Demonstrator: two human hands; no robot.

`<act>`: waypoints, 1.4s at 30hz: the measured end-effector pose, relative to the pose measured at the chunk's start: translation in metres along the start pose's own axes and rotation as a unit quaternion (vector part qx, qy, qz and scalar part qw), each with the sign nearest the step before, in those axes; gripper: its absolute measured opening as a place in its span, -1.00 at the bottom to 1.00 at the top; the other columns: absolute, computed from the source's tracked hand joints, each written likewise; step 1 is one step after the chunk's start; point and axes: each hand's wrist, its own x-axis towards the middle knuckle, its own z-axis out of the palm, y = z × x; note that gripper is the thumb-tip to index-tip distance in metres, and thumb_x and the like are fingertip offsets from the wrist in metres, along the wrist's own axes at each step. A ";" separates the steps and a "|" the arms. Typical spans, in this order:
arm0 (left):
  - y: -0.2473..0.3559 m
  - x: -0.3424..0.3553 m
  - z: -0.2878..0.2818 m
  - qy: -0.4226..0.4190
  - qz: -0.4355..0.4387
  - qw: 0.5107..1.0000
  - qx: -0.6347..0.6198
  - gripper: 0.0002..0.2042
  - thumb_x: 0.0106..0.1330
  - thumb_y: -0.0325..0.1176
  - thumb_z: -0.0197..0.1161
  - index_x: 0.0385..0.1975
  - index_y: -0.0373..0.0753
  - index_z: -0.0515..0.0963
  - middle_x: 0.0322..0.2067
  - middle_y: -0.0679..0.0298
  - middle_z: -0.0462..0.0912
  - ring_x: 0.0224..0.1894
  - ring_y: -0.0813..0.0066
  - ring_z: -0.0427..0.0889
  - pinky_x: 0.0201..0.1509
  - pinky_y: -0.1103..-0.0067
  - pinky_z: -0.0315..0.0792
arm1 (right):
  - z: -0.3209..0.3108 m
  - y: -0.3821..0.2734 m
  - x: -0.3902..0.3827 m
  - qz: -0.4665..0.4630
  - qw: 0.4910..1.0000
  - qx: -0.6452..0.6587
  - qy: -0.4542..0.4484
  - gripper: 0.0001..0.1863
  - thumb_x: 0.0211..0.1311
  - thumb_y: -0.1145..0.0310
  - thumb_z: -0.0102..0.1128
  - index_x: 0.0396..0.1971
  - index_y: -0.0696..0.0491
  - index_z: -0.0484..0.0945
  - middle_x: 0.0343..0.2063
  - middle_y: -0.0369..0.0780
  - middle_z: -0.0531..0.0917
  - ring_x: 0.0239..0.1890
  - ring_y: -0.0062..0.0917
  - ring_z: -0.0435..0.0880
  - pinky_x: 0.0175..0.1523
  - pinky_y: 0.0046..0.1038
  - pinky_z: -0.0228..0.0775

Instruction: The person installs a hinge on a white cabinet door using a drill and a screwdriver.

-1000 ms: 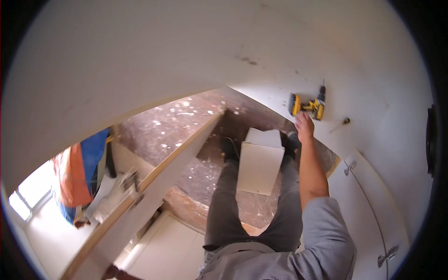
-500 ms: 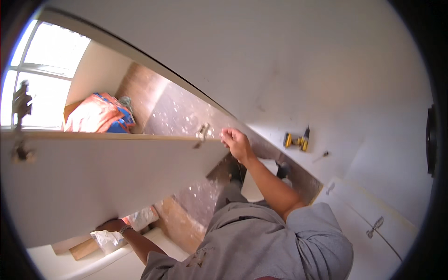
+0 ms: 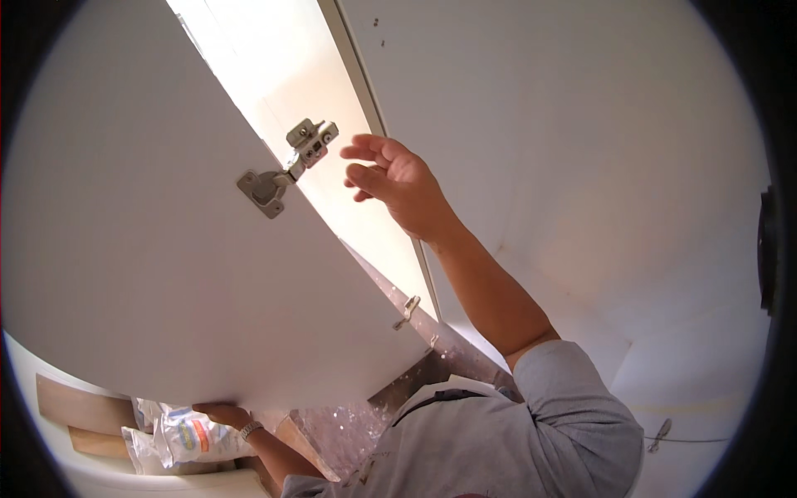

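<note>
The left hand (image 3: pixel 222 412) grips the lower edge of a big white cabinet door (image 3: pixel 141 249), held tilted overhead. A metal hinge (image 3: pixel 288 164) sits at its upper edge; just right, the raised right hand (image 3: pixel 397 181) hangs empty, fingers loosely spread

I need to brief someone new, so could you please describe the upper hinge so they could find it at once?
Start from the big white door panel filling the left of the view. Near its top edge, just left of the open right hand, sits the upper hinge. Unlike the small lower hinge, it is large, with a round cup and a jointed metal arm.
</note>
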 end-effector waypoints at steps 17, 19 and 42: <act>-0.012 -0.002 -0.004 0.014 0.041 0.997 0.070 -0.18 0.44 0.28 -0.29 0.02 -0.55 0.48 -0.03 -0.09 0.58 -0.05 0.13 0.59 -0.01 0.37 0.53 | 0.001 -0.028 0.053 0.005 0.990 0.053 -0.129 -0.70 0.26 0.43 0.21 -0.01 0.11 0.53 -0.15 -0.20 0.68 -0.15 -0.55 0.63 -0.03 -0.47 0.47; -0.014 0.000 -0.005 0.015 0.050 0.997 0.061 -0.17 0.43 0.29 -0.29 0.03 -0.56 0.47 -0.02 -0.10 0.57 -0.05 0.12 0.59 0.00 0.38 0.53 | 0.004 -0.032 0.053 0.015 0.991 0.041 -0.124 -0.71 0.24 0.45 0.21 -0.03 0.12 0.54 -0.18 -0.20 0.68 -0.16 -0.55 0.63 -0.03 -0.48 0.46; -0.044 0.018 -0.012 -0.008 0.079 0.997 0.019 -0.17 0.39 0.33 -0.19 0.12 -0.49 0.44 -0.02 -0.02 0.60 -0.04 0.15 0.59 0.02 0.37 0.53 | 0.009 -0.037 0.045 -0.059 0.991 -0.090 -0.079 -0.71 0.35 0.44 0.07 0.02 0.19 0.48 -0.20 -0.20 0.64 -0.15 -0.56 0.61 0.00 -0.50 0.49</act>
